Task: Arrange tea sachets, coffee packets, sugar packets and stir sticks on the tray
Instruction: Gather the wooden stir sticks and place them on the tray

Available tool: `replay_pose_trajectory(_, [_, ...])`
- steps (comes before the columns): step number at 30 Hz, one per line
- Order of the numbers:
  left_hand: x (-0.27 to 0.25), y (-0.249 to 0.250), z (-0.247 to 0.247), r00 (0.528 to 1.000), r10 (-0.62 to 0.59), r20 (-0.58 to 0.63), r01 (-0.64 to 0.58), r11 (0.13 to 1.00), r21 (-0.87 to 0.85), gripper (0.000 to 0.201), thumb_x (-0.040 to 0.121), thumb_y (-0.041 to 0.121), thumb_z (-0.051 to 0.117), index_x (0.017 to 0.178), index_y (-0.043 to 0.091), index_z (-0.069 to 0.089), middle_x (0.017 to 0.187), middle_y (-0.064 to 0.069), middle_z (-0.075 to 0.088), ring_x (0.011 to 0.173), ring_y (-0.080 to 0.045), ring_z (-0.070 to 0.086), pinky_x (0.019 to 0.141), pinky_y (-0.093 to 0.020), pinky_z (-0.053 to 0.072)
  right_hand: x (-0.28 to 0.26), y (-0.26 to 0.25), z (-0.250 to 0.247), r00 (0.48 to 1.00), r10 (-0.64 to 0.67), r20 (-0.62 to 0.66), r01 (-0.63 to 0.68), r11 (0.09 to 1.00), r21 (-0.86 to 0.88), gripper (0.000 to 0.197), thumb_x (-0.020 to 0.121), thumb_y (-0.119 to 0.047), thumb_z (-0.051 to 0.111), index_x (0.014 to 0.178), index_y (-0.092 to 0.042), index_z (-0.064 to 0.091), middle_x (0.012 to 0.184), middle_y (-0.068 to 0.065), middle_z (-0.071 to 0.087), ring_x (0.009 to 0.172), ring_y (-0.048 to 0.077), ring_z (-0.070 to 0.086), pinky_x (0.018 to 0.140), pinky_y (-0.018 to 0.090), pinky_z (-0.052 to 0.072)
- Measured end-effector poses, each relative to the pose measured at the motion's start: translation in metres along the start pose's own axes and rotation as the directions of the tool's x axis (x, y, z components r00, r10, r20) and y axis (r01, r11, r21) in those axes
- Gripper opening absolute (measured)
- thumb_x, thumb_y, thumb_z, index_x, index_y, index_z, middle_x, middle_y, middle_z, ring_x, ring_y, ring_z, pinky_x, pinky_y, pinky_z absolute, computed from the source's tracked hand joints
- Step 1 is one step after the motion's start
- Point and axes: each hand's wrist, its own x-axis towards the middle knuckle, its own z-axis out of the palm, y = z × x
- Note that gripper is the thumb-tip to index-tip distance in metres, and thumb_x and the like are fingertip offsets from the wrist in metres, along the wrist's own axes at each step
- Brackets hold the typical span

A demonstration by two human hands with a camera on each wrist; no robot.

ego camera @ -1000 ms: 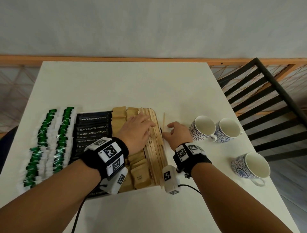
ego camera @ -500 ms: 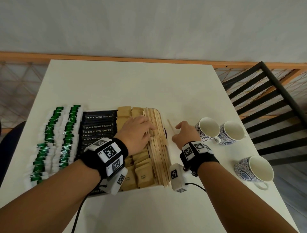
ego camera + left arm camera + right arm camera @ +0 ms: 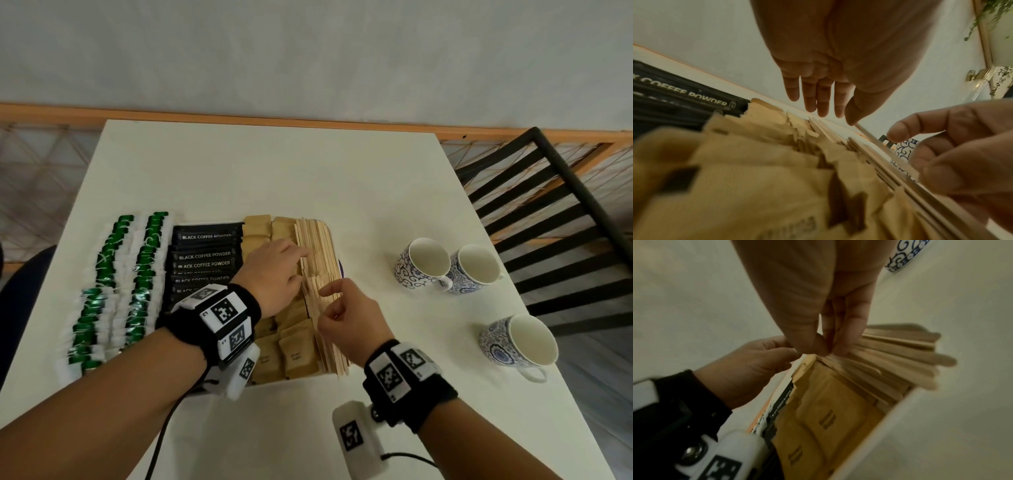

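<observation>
A tray [image 3: 340,272] holds black coffee packets [image 3: 205,257], brown sugar packets [image 3: 294,353] and a row of wooden stir sticks [image 3: 315,240] along its right side. Green-and-white tea sachets [image 3: 116,284] lie in two rows at the left. My left hand [image 3: 298,260] rests flat over the sugar packets, its straight fingers touching the sticks. My right hand [image 3: 330,303] hovers over the middle of the stick row and pinches one stir stick [image 3: 875,139] between thumb and fingers [image 3: 828,350]. The far end of that stick meets my left thumb.
Three blue-patterned cups [image 3: 424,267] [image 3: 476,269] [image 3: 520,342] stand on the white table [image 3: 274,171] to the right of the tray. A black slatted chair [image 3: 565,212] stands beyond the table's right edge.
My right hand picked a lone stir stick off the table right of the tray and carried it left over the stick row. My left hand stayed on the tray.
</observation>
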Motion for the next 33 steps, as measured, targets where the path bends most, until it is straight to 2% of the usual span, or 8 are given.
replay_pose_trajectory(3, [-0.003, 0.001, 0.004, 1.000, 0.010, 0.004, -0.010, 0.999, 0.041, 0.046, 0.094, 0.024, 0.050, 0.139, 0.026, 0.043, 0.136, 0.004, 0.045, 0.129, -0.016, 0.037, 0.110, -0.034, 0.028, -0.001, 0.002, 0.002, 0.999, -0.038, -0.031, 0.038, 0.999, -0.014, 0.026, 0.083, -0.014, 0.058, 0.099, -0.034, 0.054, 0.074, -0.004, 0.065, 0.068, 0.010, 0.061, 0.069, 0.030, 0.055])
replay_pose_trajectory(7, [-0.006, 0.001, 0.006, 1.000, 0.019, 0.015, -0.019, 0.999, 0.039, 0.040, 0.094, 0.024, 0.051, 0.134, 0.029, 0.049, 0.132, 0.007, 0.045, 0.125, -0.014, 0.037, 0.108, -0.033, 0.027, -0.010, 0.017, -0.019, 0.985, -0.131, -0.115, 0.122, 0.989, -0.083, 0.022, 0.084, -0.015, 0.062, 0.094, -0.035, 0.058, 0.075, -0.009, 0.061, 0.068, 0.004, 0.058, 0.067, 0.020, 0.050])
replay_pose_trajectory(10, [-0.007, 0.002, 0.006, 1.000, 0.011, 0.025, -0.012, 0.999, 0.037, 0.041, 0.094, 0.024, 0.050, 0.135, 0.029, 0.048, 0.132, 0.008, 0.045, 0.126, -0.013, 0.037, 0.109, -0.033, 0.027, -0.028, 0.034, -0.033, 0.972, -0.208, 0.110, 0.229, 0.940, -0.253, 0.022, 0.084, -0.015, 0.060, 0.094, -0.033, 0.069, 0.082, -0.013, 0.062, 0.069, -0.001, 0.053, 0.070, 0.014, 0.042])
replay_pose_trajectory(13, [-0.007, 0.004, 0.006, 1.000, 0.008, 0.027, -0.009, 0.999, 0.043, 0.040, 0.094, 0.024, 0.049, 0.134, 0.029, 0.049, 0.130, 0.008, 0.046, 0.124, -0.013, 0.038, 0.108, -0.033, 0.029, -0.047, 0.045, -0.031, 0.864, -0.288, 0.412, 0.439, 0.831, -0.341, 0.026, 0.085, -0.013, 0.057, 0.095, -0.029, 0.074, 0.094, -0.009, 0.067, 0.080, 0.002, 0.056, 0.076, 0.006, 0.037])
replay_pose_trajectory(18, [-0.007, 0.006, 0.008, 0.999, -0.002, 0.050, -0.001, 0.998, 0.061, 0.038, 0.095, 0.025, 0.047, 0.133, 0.031, 0.048, 0.129, 0.009, 0.047, 0.124, -0.013, 0.040, 0.108, -0.036, 0.028, -0.056, 0.045, -0.023, 0.790, -0.252, 0.559, 0.511, 0.774, -0.373, 0.030, 0.091, -0.015, 0.051, 0.104, -0.031, 0.072, 0.111, -0.010, 0.062, 0.099, 0.008, 0.058, 0.091, 0.024, 0.047])
replay_pose_trajectory(23, [-0.006, 0.007, 0.010, 0.997, 0.003, 0.077, -0.008, 0.997, 0.073, 0.039, 0.097, 0.026, 0.045, 0.136, 0.030, 0.047, 0.129, 0.009, 0.049, 0.125, -0.013, 0.040, 0.111, -0.036, 0.025, -0.047, 0.046, -0.021, 0.804, -0.361, 0.473, 0.547, 0.761, -0.348, 0.028, 0.091, -0.012, 0.052, 0.103, -0.028, 0.071, 0.113, -0.005, 0.061, 0.105, 0.013, 0.056, 0.090, 0.030, 0.050])
replay_pose_trajectory(30, [-0.006, 0.007, 0.011, 0.998, 0.010, 0.060, -0.014, 0.998, 0.058, 0.039, 0.095, 0.026, 0.048, 0.134, 0.031, 0.047, 0.126, 0.011, 0.051, 0.123, -0.012, 0.043, 0.112, -0.036, 0.023, -0.047, 0.056, -0.021, 0.807, -0.447, 0.387, 0.577, 0.738, -0.350, 0.027, 0.083, -0.009, 0.056, 0.088, -0.032, 0.070, 0.097, -0.008, 0.062, 0.092, 0.011, 0.060, 0.074, 0.028, 0.054])
replay_pose_trajectory(33, [-0.003, 0.008, 0.010, 0.998, 0.032, 0.045, -0.035, 0.997, 0.062, 0.045, 0.094, 0.025, 0.050, 0.138, 0.029, 0.041, 0.132, 0.008, 0.047, 0.126, -0.013, 0.040, 0.112, -0.036, 0.023, -0.048, 0.067, -0.023, 0.888, -0.433, 0.155, 0.459, 0.812, -0.360, 0.024, 0.084, -0.013, 0.060, 0.088, -0.036, 0.064, 0.090, -0.016, 0.059, 0.080, 0.000, 0.056, 0.070, 0.021, 0.051])
